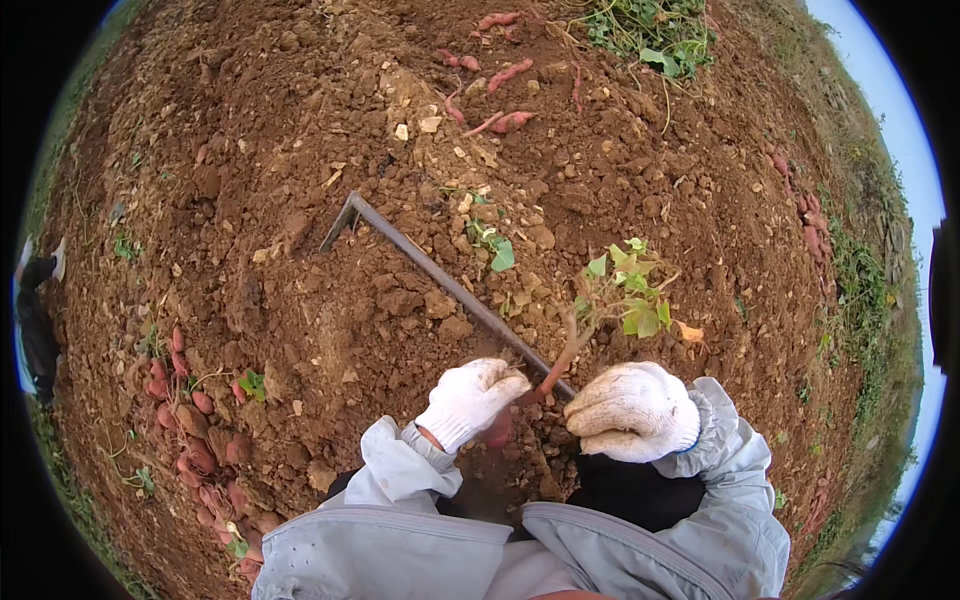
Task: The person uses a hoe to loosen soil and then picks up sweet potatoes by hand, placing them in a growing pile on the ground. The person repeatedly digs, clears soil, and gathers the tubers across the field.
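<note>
My left hand point(474, 397), in a white knitted glove, has thumb and fingers pinched at the reddish root of a sweet potato plant point(564, 356). A blurred sweet potato point(496, 429) hangs just below these fingers. The plant leans to the upper right, its leafy top point(634, 292) away from me. My right hand point(634, 412), in a soiled white glove, is curled close to the right of the root; its palm side is hidden. Behind the plant a hoe point(450, 285) lies across the soil, its blade point(341, 221) at the far left end and its handle's near end beside my right fingers.
Several sweet potatoes point(199, 454) are heaped at left. More sweet potatoes point(510, 75) lie ahead beside a pile of vines point(652, 34). Another row of sweet potatoes point(812, 225) lies far right. Cloddy brown soil point(300, 315) holds stones. A partly seen person point(37, 322) is at the left rim.
</note>
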{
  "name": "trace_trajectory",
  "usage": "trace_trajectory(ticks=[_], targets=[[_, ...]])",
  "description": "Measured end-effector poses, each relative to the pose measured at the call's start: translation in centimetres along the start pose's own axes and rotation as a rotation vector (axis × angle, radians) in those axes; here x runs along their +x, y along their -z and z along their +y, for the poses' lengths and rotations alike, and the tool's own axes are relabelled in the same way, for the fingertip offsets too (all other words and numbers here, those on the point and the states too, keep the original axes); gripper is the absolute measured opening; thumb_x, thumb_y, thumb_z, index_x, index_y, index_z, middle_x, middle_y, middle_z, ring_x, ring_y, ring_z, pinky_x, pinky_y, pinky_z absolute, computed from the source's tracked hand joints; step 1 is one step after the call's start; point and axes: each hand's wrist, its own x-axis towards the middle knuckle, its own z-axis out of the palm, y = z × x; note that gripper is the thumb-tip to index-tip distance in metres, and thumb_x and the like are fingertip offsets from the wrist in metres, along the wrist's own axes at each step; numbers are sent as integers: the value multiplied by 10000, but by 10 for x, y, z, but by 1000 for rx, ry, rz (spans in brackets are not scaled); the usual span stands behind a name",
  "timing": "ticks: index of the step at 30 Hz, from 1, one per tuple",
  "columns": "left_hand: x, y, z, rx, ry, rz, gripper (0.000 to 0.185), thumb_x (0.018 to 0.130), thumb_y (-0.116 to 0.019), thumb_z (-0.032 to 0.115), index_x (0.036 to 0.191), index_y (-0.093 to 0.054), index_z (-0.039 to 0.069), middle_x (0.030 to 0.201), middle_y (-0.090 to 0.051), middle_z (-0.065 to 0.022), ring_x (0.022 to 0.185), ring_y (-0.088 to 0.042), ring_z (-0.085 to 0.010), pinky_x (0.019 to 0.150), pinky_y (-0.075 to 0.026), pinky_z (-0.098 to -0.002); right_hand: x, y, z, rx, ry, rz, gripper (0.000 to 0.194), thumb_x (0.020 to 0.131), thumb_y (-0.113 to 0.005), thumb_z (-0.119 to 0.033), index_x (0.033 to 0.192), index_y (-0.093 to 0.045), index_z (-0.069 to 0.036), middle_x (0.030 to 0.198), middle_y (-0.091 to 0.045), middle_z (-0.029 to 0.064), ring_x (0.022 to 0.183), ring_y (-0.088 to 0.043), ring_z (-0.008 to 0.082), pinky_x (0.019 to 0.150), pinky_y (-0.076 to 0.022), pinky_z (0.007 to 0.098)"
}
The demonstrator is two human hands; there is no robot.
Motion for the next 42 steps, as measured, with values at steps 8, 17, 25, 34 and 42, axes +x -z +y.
trace_trajectory(ticks=[8, 17, 25, 34, 42], targets=[[-60, 30, 11, 119, -157, 399, 403, 905, -599, 491, 984, -719, 115, 887, -697, -132, 867, -675, -337, 768, -535, -418, 87, -11, 26, -631, 224, -292, 436, 779, -768, -341, 1157, -673, -145, 1134, -668, 37, 1235, -556, 274, 1099, -339, 602], [-121, 21, 31, -57, 197, 624, 391, 888, -647, 407, 1151, -692, 122, 1101, -686, -130, 988, -682, -309, 866, -538, -392, 70, -43, 38, -254, 319, -312, 363, 835, -726, -334, 1141, -706, -140, 753, -686, 88, 680, -662, 302, 637, -535, 430], [-68, -48, 30, 341, -136, 149, 553, 816, -697, 377, 1299, -605, 123, 1334, -591, -136, 1284, -511, -303, 1135, -253, -578, 26, -45, 80, -89, 244, -463, 315, 847, -705, -280, 1132, -707, -146, 756, -674, 118, 716, -652, 339, 668, -529, 441], [-5, -85, 37, 210, -350, 344, 359, 863, -658, 407, 908, -694, 53, 865, -679, -167, 898, -623, -383, 896, -448, -449, -10, 4, 106, 89, 140, -122, 420, 734, -804, -106, 1138, -707, -43, 952, -721, 123, 832, -705, 284, 744, -569, 385], [-28, -53, 75, -91, 52, 347, 385, 918, -640, 452, 1040, -678, 90, 671, -666, -40, 633, -652, -191, 568, -488, -341, -8, 4, 114, 84, 265, 52, 456, 824, -733, -28, 1266, -623, -5, 1167, -675, 177, 1023, -693, 329, 891, -569, 386]])
